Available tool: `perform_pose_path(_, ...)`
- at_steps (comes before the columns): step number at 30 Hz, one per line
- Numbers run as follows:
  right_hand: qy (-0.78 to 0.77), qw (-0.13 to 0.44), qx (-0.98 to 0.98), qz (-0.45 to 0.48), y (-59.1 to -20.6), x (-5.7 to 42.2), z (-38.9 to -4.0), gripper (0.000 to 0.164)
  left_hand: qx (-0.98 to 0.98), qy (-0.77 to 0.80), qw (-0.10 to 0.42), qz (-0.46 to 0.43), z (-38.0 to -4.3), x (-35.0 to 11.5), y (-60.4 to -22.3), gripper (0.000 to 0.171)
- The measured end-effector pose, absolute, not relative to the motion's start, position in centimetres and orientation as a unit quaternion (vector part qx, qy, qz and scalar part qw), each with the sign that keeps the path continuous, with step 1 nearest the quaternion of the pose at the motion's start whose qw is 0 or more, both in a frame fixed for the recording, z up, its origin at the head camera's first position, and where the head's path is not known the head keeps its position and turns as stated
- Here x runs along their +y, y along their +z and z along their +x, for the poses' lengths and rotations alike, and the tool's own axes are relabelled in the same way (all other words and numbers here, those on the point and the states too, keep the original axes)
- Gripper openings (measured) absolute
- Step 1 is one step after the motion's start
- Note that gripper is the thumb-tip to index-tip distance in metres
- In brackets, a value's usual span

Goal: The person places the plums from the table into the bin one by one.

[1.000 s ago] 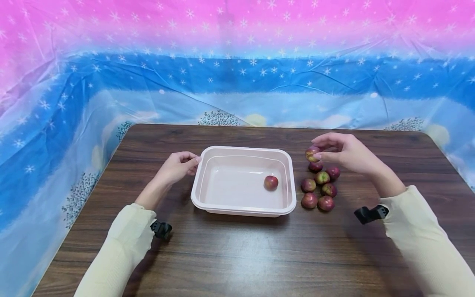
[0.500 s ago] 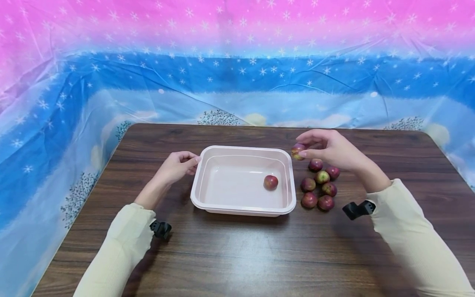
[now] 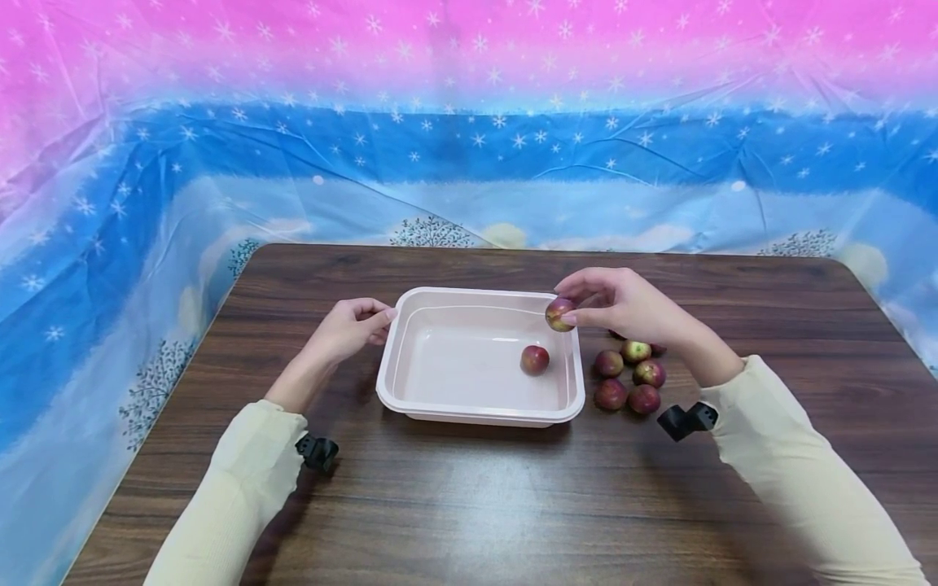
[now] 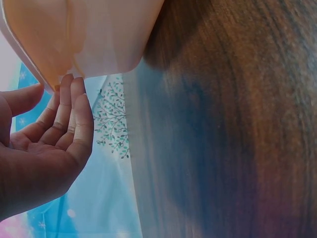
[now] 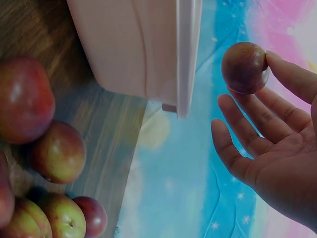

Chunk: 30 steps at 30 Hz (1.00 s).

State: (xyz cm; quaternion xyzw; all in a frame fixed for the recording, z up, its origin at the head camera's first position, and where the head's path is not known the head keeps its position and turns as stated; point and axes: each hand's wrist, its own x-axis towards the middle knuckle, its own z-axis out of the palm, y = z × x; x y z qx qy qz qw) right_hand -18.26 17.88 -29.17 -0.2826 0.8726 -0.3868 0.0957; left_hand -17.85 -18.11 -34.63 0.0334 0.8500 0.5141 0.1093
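Note:
My right hand (image 3: 623, 305) pinches a red and yellow-green plum (image 3: 560, 314) between thumb and fingertips, above the back right corner of a pale pink plastic tub (image 3: 454, 417). In the right wrist view this plum (image 5: 243, 68) is higher than the tub's rim (image 5: 187, 59). One red plum (image 3: 535, 360) lies inside the tub, towards its right side. My left hand (image 3: 344, 332) pinches the rim at the tub's left back corner; the left wrist view has the thumb and fingertips right at the tub's edge (image 4: 49, 79).
Several plums (image 3: 610, 395) lie in a cluster on the wooden table (image 3: 469, 505) just right of the tub, the far ones partly hidden by my right hand. A snowflake-patterned cloth (image 3: 469, 146) hangs behind the table and along its left side.
My right hand has carried its plum leftward from above the cluster to over the tub's right back corner, dipping lower lately. The left hand and the tub have stayed put.

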Motion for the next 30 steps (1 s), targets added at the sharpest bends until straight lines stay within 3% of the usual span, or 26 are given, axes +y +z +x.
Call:
perform_pose_path(17,-0.383,0.11,0.868,-0.297,-30.4,17.3,-17.6,0.036,0.844,0.525,0.102,0.04,-18.0,-18.1,-34.9,0.029)
perform_pose_path(30,-0.388,0.099,0.862,-0.312,-30.4,17.6,-17.5,0.028,0.846,0.521,0.103,0.037,-18.0,-18.1,-34.9,0.029)
